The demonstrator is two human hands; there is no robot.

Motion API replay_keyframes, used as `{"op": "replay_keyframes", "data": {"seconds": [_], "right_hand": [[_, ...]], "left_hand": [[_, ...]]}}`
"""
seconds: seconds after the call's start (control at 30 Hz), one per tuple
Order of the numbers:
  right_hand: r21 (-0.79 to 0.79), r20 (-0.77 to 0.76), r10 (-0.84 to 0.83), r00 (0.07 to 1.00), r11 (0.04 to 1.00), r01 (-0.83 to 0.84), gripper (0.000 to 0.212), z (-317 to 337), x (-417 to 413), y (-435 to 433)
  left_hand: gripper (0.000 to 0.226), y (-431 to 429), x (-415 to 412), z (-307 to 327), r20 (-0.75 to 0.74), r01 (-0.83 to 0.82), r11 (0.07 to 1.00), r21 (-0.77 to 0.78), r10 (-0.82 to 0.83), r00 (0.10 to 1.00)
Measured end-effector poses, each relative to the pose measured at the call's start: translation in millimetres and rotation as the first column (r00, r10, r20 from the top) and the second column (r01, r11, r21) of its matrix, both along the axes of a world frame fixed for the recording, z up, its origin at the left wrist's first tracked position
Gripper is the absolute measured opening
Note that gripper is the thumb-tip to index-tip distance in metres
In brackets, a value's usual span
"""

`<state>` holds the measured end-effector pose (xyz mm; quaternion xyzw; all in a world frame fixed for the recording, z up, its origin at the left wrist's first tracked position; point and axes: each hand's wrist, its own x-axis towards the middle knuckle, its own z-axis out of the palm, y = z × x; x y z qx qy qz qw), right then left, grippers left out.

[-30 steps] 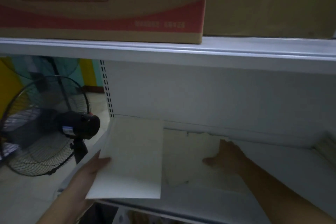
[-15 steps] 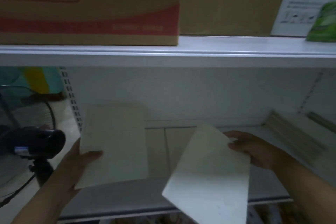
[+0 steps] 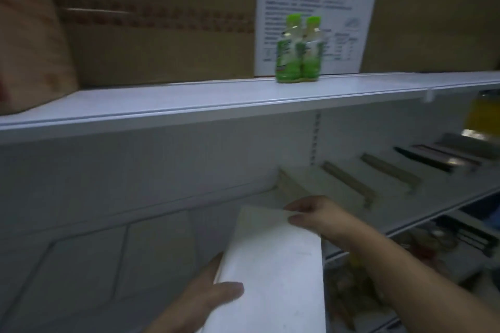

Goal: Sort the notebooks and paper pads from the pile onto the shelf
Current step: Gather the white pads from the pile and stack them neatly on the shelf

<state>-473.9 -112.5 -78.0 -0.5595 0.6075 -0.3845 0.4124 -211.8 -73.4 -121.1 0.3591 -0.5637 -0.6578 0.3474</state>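
White pad [image 3: 270,265] — left grip [image 3: 208,297] low, right grip [image 3: 316,213] pinching top.

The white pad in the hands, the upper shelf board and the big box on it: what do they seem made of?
Pad: paper or thin card, matte white; its top corner looks thin where the right hand pinches it. Upper shelf board: probably painted metal, smooth pale sheen, folded front lip. Box: brown cardboard, dull, with a tape strip.

You have a single view, from your head. It looks forward and a little down, close up and tilted, so the upper shelf [image 3: 243,105] rises rightward. Your left hand [image 3: 200,303], right hand [image 3: 319,213] and the white paper pad [image 3: 273,265] sit nearest the lens, at the bottom.
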Motion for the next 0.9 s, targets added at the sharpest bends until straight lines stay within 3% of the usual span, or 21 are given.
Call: {"op": "replay_keyframes", "data": {"seconds": [0.07, 0.1, 0.17, 0.2, 0.3, 0.4, 0.57, 0.77, 0.9], "right_hand": [[-0.083, 0.030, -0.216, 0.976, 0.972, 0.218, 0.023, -3.9, -35.3, 15.0], [-0.110, 0.082, -0.314, 0.946, 0.940, 0.322, 0.037, -5.8, -51.5, 25.2], [-0.067, 0.116, -0.377, 0.919, 0.920, 0.386, 0.064, -12.2, -79.3, 51.9], [-0.010, 0.170, -0.335, 0.927, 0.940, 0.342, 0.067, -17.3, -91.5, 65.1], [0.113, 0.387, -0.191, 0.902, 0.981, 0.159, 0.039, -26.5, -122.4, 96.5], [0.144, 0.443, -0.245, 0.863, 0.969, 0.201, 0.025, -25.8, -163.7, 107.1], [0.173, 0.407, -0.311, 0.859, 0.949, 0.262, 0.030, -23.7, -223.8, 108.7], [0.174, 0.315, -0.309, 0.897, 0.948, 0.266, 0.030, -18.7, -259.9, 74.3], [0.219, 0.141, -0.301, 0.943, 0.939, 0.266, 0.035, -11.8, -294.0, 35.6]], "left_hand": [[0.085, 1.1, -42.4, -1.9, -0.018, 0.000, 1.000, 0.011, 0.000, 1.000], [0.083, 1.7, -63.0, -2.8, -0.029, -0.022, 1.000, 0.014, 0.022, 0.999], [0.081, 5.0, -103.0, -1.5, -0.038, -0.066, 0.998, 0.020, 0.067, 0.997], [0.077, 7.7, -123.3, 0.3, -0.051, -0.092, 0.995, 0.026, 0.093, 0.994], [0.058, 17.3, -187.3, 8.3, -0.101, -0.151, 0.987, 0.047, 0.155, 0.983], [0.030, 26.8, -243.5, 11.9, -0.146, -0.154, 0.976, 0.154, 0.177, 0.973], [0.020, 15.1, -296.8, 9.0, -0.088, -0.092, 0.973, 0.210, 0.112, 0.990], [0.027, -21.8, -351.0, -0.9, -0.023, -0.218, 0.963, 0.158, 0.224, 0.974], [0.031, -58.0, -386.6, -2.2, 0.009, -0.278, 0.951, 0.138, 0.279, 0.960]]}}
